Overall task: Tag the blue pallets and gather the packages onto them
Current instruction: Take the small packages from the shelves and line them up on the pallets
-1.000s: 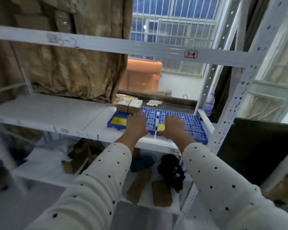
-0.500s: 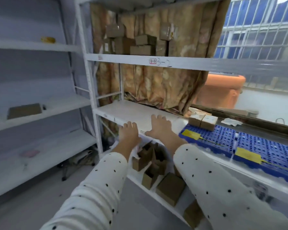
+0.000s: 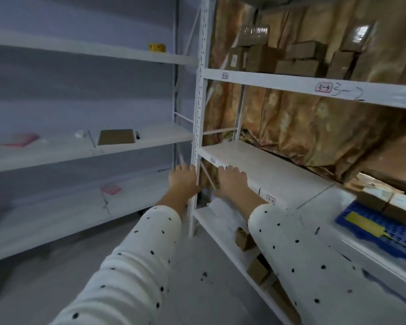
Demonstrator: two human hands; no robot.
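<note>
blue pallet (image 3: 389, 235): perforated blue plastic grid, lying flat on the white shelf at the right edge of the frame, lower right; only its left end is visible, the rest cut off by the frame.
yellow tag (image 3: 359, 220): flat yellow rectangle lying on the pallet's near-left corner, long side running diagonally; a thin yellow strip trails from it toward the lower right.
packages on pallet (image 3: 384, 205): two small brown cardboard boxes, side by side and touching, at the pallet's far-left corner, just above the tag.
packages on upper shelf (image 3: 298, 58): stack of brown cardboard boxes, upper right, blurred.
packages on lower shelf (image 3: 244, 235): small brown boxes, lower centre-right, partly hidden by the sleeve.
</note>
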